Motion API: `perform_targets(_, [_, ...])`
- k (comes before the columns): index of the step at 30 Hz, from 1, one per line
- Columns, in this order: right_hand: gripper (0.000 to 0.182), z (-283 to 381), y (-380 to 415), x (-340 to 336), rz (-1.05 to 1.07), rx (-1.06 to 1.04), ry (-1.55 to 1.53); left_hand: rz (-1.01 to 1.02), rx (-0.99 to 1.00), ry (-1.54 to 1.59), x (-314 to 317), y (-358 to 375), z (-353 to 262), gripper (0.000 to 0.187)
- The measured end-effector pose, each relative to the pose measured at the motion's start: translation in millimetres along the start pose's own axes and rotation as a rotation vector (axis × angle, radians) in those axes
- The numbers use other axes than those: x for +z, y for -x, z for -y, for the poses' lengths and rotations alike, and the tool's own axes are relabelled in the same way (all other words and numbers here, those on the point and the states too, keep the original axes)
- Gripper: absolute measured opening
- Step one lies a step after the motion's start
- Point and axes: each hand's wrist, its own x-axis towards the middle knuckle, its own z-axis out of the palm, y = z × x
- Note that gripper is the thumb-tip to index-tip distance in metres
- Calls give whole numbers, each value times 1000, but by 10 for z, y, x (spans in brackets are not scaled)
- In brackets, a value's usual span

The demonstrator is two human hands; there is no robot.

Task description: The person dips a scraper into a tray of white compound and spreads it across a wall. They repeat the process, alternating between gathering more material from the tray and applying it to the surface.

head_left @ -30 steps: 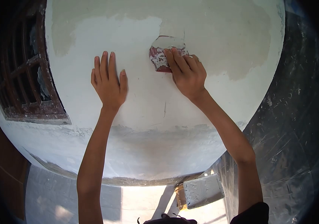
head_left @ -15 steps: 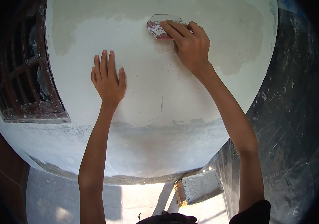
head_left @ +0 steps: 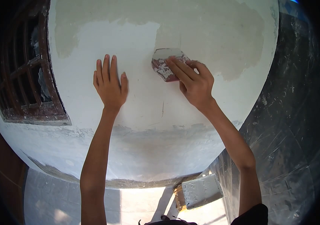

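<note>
My right hand (head_left: pixel 196 81) is closed on a putty scraper (head_left: pixel 163 67), a flat reddish blade smeared with white putty, pressed against the wall. Its far edge lies against the wall (head_left: pixel 141 101), below a broad greyish, damp-looking putty coat (head_left: pixel 212 33). To the left, my left hand (head_left: pixel 110 82) rests flat on the whiter wall surface, fingers spread and holding nothing. The thumb and part of the scraper's near edge are hidden by my right hand.
A dark wooden window (head_left: pixel 29 71) with panes is set in the wall at left. Dark plastic sheeting (head_left: pixel 283 150) hangs at right. On the floor below stands a putty-covered board (head_left: pixel 202 191) atop a box (head_left: pixel 180 198).
My right hand has drawn the scraper down the wall, and the greyish coat now reaches lower behind it. My left hand stays flat in nearly the same place.
</note>
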Motion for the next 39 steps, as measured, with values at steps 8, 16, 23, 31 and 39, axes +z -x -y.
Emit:
perform_targets(8, [46,-25,366,437,47,-6,144,1,14,-2,10,-1,19,55])
perform_targets(16, [39,363,493,-161,240,36,-101,3,23,-27,-9,-21,-4,55])
perform_targets(23, [44,-391,-383,500,-73,-59,120,18,16,7,-57,9,-32,55])
perform_targets(31, [45,436,596,98,251,61,19,5,25,0,-27,-4,-13,55])
perform_targets(39, [49,-150,-243,19,37,-16,52,-6,35,-7,-15,1,3,55])
